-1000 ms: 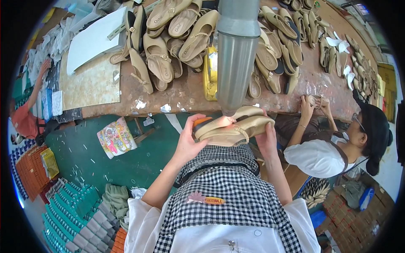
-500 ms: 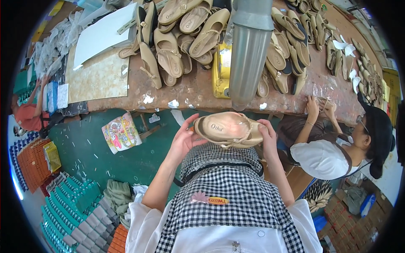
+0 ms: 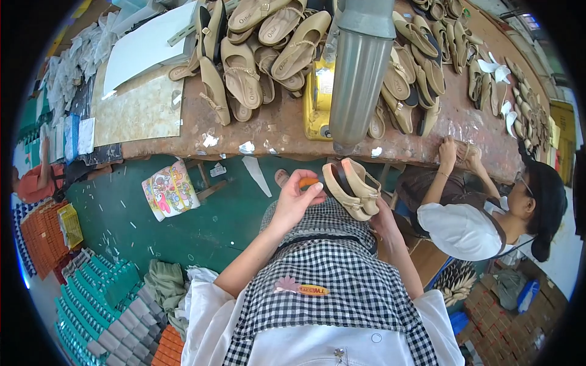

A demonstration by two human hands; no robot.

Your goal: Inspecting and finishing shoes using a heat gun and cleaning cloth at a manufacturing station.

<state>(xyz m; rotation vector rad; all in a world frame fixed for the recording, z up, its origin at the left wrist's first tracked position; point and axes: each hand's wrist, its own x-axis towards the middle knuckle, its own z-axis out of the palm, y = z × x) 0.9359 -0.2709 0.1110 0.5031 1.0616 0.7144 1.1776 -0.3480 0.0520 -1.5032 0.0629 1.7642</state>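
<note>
A pair of tan shoes point(image 3: 354, 190) with braided straps is held side by side, tilted so their open ends point up and away from me. My right hand point(image 3: 384, 221) grips the pair from the right, its fingers partly hidden behind them. Just left of the shoes, my left hand point(image 3: 298, 200) pinches a small orange-brown piece point(image 3: 309, 182) between thumb and fingers. What that piece is, I cannot make out. Both hands are over my checked apron point(image 3: 329, 262), short of the workbench edge.
Piles of tan shoes point(image 3: 244, 70) lie on the brown workbench point(image 3: 268, 137). A grey pipe point(image 3: 361, 79) hangs ahead, beside a yellow machine point(image 3: 316, 100). At right a co-worker point(image 3: 464, 226) sits handling a shoe. A patterned stool point(image 3: 170, 190) and green crates point(image 3: 104, 283) are at left.
My right hand has turned the shoes so both show with their soles sideways. My left hand has let go of them and holds the orange-brown piece beside them.
</note>
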